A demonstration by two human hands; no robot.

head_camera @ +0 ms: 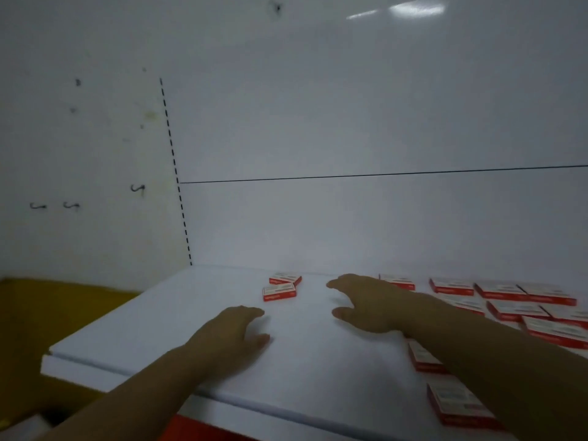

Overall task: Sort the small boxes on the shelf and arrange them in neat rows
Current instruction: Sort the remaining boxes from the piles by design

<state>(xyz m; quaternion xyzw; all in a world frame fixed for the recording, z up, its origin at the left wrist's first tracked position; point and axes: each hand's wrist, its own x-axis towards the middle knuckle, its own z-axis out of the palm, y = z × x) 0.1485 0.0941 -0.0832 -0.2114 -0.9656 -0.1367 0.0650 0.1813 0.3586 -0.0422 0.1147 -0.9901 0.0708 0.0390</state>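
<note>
Head view is showing a white back panel (350, 122) filling the upper frame, with a dashed slot strip (173, 160) running down its 9 o'clock edge. Below, a white shelf (152, 332) is spanning from 7 to 3 o'clock. Left hand (235, 335) is lying flat near the shelf's middle, fingers relaxed and close together, gripping nothing. Right hand (366, 303) is sitting at 1 o'clock of it, fingers straight, thumb spread wide, holding nothing; whether it is touching the surface I cannot tell. Red-and-white boxes (515, 308) are lying flat in a loose cluster at 3 to 4 o'clock, some partly hidden by the right forearm. Two more are sitting apart at 12 o'clock of the left hand: near box (279, 292) just before far box (285, 278), both slightly askew.
</note>
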